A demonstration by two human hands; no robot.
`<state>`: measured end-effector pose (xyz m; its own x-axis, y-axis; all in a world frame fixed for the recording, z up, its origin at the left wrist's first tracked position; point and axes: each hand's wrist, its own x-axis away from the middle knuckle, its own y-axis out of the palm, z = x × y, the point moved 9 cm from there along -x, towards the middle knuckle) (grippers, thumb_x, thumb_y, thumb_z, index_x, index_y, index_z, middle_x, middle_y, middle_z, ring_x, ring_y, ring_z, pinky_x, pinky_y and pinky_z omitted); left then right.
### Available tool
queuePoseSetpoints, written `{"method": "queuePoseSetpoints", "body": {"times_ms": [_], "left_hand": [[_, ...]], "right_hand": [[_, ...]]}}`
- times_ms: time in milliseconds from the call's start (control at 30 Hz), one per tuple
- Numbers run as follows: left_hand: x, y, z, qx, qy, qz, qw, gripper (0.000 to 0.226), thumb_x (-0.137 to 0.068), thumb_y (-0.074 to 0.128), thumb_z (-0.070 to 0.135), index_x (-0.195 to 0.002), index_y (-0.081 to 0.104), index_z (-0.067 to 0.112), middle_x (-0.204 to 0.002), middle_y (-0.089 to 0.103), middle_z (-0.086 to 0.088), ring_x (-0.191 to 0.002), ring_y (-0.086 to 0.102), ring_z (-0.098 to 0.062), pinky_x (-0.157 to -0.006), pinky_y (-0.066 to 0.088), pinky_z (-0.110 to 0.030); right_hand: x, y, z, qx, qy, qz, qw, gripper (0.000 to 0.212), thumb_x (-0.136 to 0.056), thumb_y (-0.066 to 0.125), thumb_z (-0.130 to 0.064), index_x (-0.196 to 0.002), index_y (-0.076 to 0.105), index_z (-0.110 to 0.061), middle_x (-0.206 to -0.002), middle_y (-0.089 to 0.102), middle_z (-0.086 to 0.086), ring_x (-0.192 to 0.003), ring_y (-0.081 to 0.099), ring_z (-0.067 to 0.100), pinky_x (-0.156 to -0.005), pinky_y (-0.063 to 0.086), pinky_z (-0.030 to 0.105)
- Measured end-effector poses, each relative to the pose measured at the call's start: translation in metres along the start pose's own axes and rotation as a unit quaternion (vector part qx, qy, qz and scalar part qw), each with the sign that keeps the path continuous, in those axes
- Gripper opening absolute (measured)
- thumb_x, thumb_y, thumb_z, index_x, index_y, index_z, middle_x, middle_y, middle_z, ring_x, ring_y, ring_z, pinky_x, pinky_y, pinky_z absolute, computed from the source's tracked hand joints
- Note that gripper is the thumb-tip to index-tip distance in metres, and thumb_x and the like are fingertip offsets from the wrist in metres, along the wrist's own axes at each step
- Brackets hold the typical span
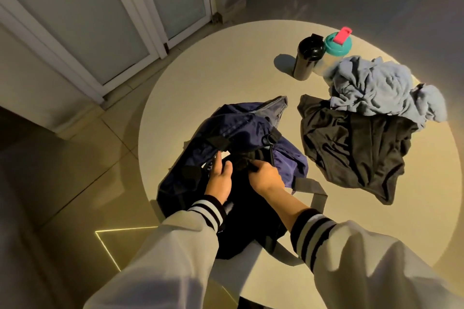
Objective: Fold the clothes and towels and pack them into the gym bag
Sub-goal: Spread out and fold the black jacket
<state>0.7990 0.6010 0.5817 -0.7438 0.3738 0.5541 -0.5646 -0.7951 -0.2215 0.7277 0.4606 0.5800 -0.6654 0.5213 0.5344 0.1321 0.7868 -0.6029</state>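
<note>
Fingers (253,167) of right hand (266,178) pinching dark fabric inside floppy navy nylon gym bag (241,128) at round table's (200,88) near edge, left hand (221,178) loosely spread beside; crumpled black garment (351,148) and pale blue towel (381,88) toward right edge, unfolded, unpacked.

Dim warm light, dark shadows, curved edges.

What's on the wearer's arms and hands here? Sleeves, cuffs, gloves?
Both arms wear loose, pale grey-white sleeves that end in ribbed black cuffs with white stripes. The left hand and right hand are bare: no gloves, and no rings or watch that I can make out.
</note>
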Motion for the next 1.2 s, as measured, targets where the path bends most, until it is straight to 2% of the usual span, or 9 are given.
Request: {"method": "queuePoseSetpoints", "body": {"times_ms": [133,267,333,467,633,800,967,1100,1200], "left_hand": [[0.001,-0.008,0.000,-0.015,0.009,0.017,1.000,0.064,-0.103,0.048,0.039,-0.158,0.015,0.036,-0.165,0.017,-0.002,-0.149,0.023,-0.020,-0.118,0.022,-0.035],[0.005,-0.003,-0.008,-0.081,0.017,0.021,0.996,0.074,-0.097,0.061,0.031,-0.156,0.017,0.043,-0.166,-0.003,-0.003,-0.152,0.012,-0.022,-0.114,0.025,-0.030],[0.009,0.008,-0.012,-0.088,0.037,0.012,0.995,0.065,-0.097,0.061,0.024,-0.152,0.031,0.042,-0.166,-0.007,0.000,-0.151,0.015,-0.020,-0.106,0.025,-0.022],[0.008,0.027,-0.023,-0.090,0.042,0.018,0.995,0.062,-0.089,0.068,0.011,-0.140,0.048,0.040,-0.164,-0.016,0.010,-0.150,0.018,-0.017,-0.107,0.029,-0.019],[0.003,0.031,-0.021,-0.116,0.046,0.068,0.990,0.061,-0.089,0.073,0.017,-0.143,0.051,0.031,-0.163,-0.013,0.005,-0.149,0.021,-0.018,-0.106,0.026,-0.015],[-0.005,0.019,-0.015,-0.147,0.063,0.113,0.981,0.065,-0.091,0.072,0.018,-0.149,0.045,0.027,-0.164,-0.016,-0.001,-0.152,0.013,-0.021,-0.117,0.027,-0.025],[-0.001,0.018,-0.012,-0.164,0.055,0.123,0.977,0.071,-0.093,0.067,0.027,-0.153,0.032,0.036,-0.161,-0.031,0.006,-0.154,0.002,-0.026,-0.120,0.030,-0.039],[0.034,0.034,-0.018,-0.146,0.046,0.092,0.984,0.068,-0.089,0.069,0.043,-0.148,0.035,0.046,-0.160,-0.028,0.015,-0.151,0.014,-0.022,-0.113,0.033,-0.030],[0.051,0.055,-0.030,-0.174,0.046,0.035,0.983,0.065,-0.086,0.073,0.040,-0.143,0.043,0.044,-0.163,-0.021,0.012,-0.153,0.006,-0.021,-0.116,0.029,-0.032]], "right_hand": [[-0.014,0.014,-0.037,-0.168,-0.082,-0.041,0.982,0.039,-0.099,0.056,-0.016,-0.136,0.061,-0.029,-0.138,0.061,-0.002,-0.129,0.053,0.015,-0.105,0.040,0.022],[-0.016,0.035,-0.033,-0.220,-0.083,-0.125,0.964,0.042,-0.105,0.048,-0.015,-0.144,0.052,-0.029,-0.145,0.052,-0.003,-0.132,0.046,0.009,-0.104,0.035,0.017],[-0.014,0.032,-0.027,-0.213,-0.083,-0.119,0.966,0.046,-0.106,0.046,-0.016,-0.150,0.043,-0.029,-0.147,0.046,-0.005,-0.131,0.041,0.006,-0.106,0.032,0.018],[-0.007,-0.013,-0.008,-0.093,-0.113,0.040,0.988,0.037,-0.105,0.046,-0.019,-0.142,0.050,-0.018,-0.141,0.056,0.005,-0.129,0.050,0.023,-0.106,0.041,0.033],[0.013,-0.010,0.028,0.057,-0.085,-0.009,0.995,0.053,-0.105,0.041,-0.039,-0.153,0.032,-0.019,-0.141,0.056,0.013,-0.123,0.056,0.034,-0.096,0.048,0.041],[0.027,-0.022,0.045,0.185,-0.087,-0.008,0.979,0.059,-0.107,0.027,-0.045,-0.158,0.019,-0.017,-0.137,0.059,0.015,-0.124,0.054,0.036,-0.097,0.043,0.041],[0.038,-0.035,0.040,0.132,-0.119,0.036,0.983,0.051,-0.107,0.032,-0.044,-0.151,0.036,-0.019,-0.130,0.065,0.012,-0.119,0.059,0.034,-0.099,0.046,0.040],[0.044,-0.035,0.042,0.054,-0.124,0.049,0.990,0.041,-0.107,0.041,-0.034,-0.142,0.049,-0.015,-0.131,0.064,0.010,-0.119,0.059,0.031,-0.094,0.047,0.035],[0.048,-0.033,0.042,0.039,-0.139,0.052,0.988,0.038,-0.106,0.043,-0.027,-0.141,0.051,-0.013,-0.128,0.066,0.011,-0.115,0.061,0.032,-0.090,0.048,0.034]]}}
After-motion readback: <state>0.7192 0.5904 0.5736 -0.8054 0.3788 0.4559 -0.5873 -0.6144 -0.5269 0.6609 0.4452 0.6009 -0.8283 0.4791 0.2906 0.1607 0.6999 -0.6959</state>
